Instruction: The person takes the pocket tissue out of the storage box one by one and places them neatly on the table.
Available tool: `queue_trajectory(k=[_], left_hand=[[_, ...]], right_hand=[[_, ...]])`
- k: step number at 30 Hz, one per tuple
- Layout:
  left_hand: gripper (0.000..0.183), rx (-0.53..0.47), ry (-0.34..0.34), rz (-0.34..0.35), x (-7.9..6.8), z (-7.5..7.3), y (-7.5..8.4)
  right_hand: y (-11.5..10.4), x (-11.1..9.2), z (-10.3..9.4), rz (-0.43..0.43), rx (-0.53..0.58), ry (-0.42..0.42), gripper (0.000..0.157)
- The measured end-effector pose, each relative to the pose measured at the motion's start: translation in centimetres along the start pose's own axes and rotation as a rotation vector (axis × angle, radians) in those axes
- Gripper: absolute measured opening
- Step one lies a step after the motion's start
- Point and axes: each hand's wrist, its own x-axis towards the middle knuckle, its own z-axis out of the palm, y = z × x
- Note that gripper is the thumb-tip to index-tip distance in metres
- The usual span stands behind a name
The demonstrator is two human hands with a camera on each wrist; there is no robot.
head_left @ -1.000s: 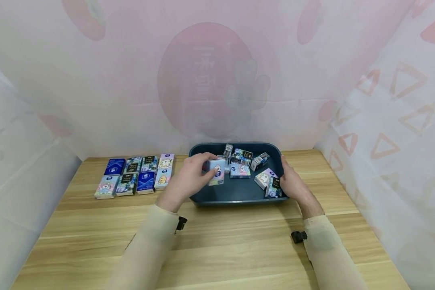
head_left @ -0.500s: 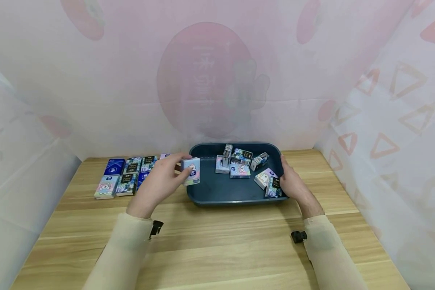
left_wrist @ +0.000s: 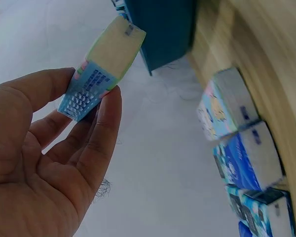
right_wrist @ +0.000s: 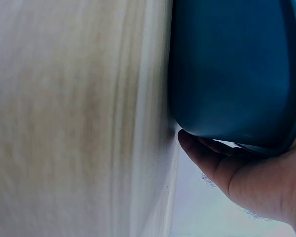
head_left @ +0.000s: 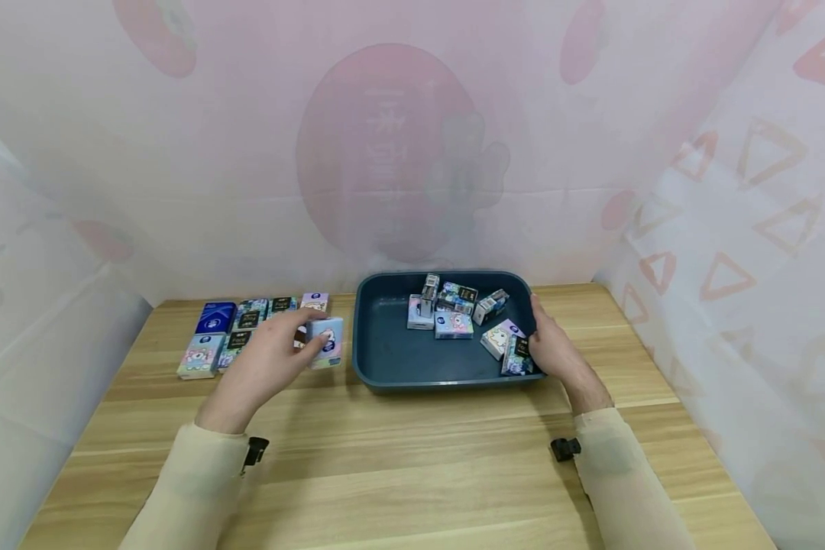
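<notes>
My left hand (head_left: 264, 367) pinches a small light-blue tissue pack (head_left: 326, 342) between thumb and fingers. In the head view it is left of the dark blue tray (head_left: 399, 382), overlapping the right end of the rows of packs. The left wrist view shows the pack's pale narrow side (left_wrist: 119, 47), held up at the fingertips. Against the outside of the tray's right end lies my right hand (head_left: 557, 347), its fingers (right_wrist: 207, 158) along the wall in the right wrist view. Inside the tray are several tissue packs, among them a pink-and-blue one (head_left: 454, 325) and a dark flowered one (head_left: 517, 357).
Two rows of tissue packs stand at the left of the wooden table (head_left: 399, 458), including a blue pack (head_left: 216, 318) and a pastel one (head_left: 202, 355). My left hand hides part of them. A printed cloth backdrop (head_left: 247, 168) rises behind the table.
My left hand has carried the light-blue pack leftward, from over the tray past its left rim and towards the rows. My right hand has stayed at the tray's right end.
</notes>
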Motion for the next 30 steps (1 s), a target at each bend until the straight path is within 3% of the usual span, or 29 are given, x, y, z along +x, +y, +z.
queue_trajectory(k=[20, 30], left_hand=[[0.042, 0.063, -0.156, -0.063, -1.7, 1.2, -3.7], [0.042, 0.046, -0.186, -0.064, -1.9, 1.6, -4.9]], right_hand=[[0.1, 0.0, 0.1, 0.000, 0.005, 0.003, 0.087], [0.3, 0.1, 0.0, -0.007, 0.004, 0.001, 0.088]])
